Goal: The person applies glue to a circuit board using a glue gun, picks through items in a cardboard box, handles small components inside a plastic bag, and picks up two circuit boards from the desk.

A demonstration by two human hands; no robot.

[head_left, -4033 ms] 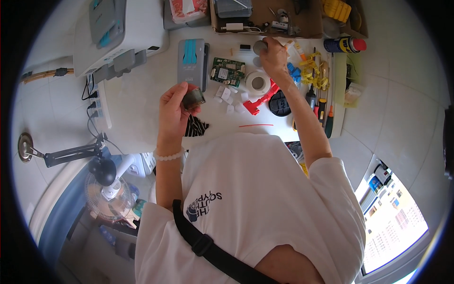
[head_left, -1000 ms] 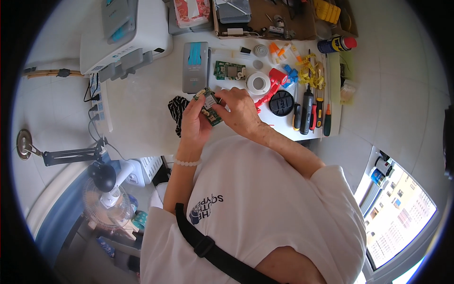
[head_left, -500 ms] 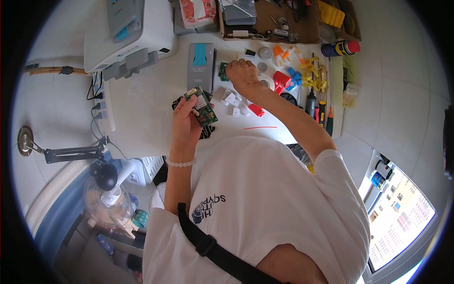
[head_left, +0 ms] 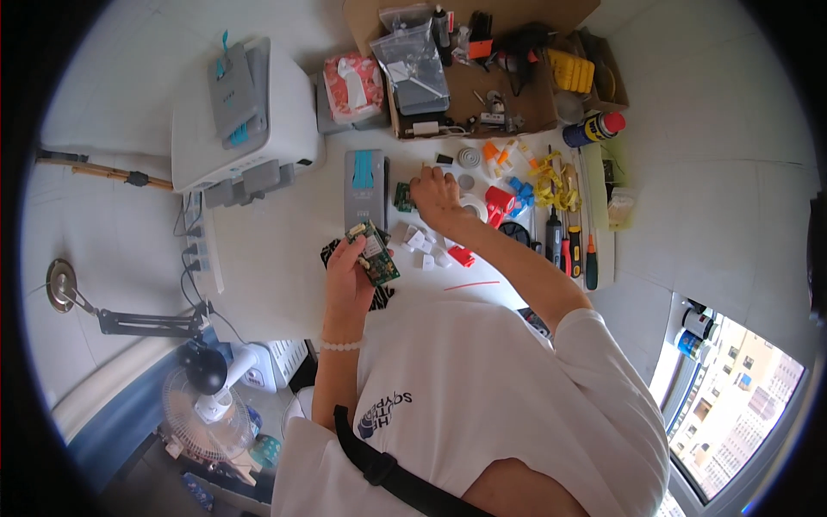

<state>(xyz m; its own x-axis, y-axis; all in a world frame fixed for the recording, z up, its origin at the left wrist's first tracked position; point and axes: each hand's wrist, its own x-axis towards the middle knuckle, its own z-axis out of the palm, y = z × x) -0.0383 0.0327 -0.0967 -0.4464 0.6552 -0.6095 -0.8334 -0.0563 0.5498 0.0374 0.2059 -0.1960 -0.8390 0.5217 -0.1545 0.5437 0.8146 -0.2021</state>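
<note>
My left hand (head_left: 347,277) holds a small green circuit board (head_left: 374,253) up above the white table (head_left: 267,258). My right hand (head_left: 436,195) reaches forward onto the table and rests on a second green circuit board (head_left: 402,196), next to a grey flat box with a blue strip (head_left: 364,188). Whether its fingers grip that board cannot be told. Small white blocks (head_left: 419,243) and a red piece (head_left: 461,256) lie just behind the right wrist. A black cable bundle (head_left: 331,252) lies under the left hand.
A white printer-like machine (head_left: 245,116) stands at the left. An open cardboard box (head_left: 469,73) of parts sits at the back. Screwdrivers (head_left: 570,246), a spray can (head_left: 593,128), tape rolls and coloured parts fill the right side. A desk fan (head_left: 207,388) stands on the floor.
My right hand has left the board held by the left hand and reached forward to the second board near the grey box. The left hand has kept its board and lowered slightly.
</note>
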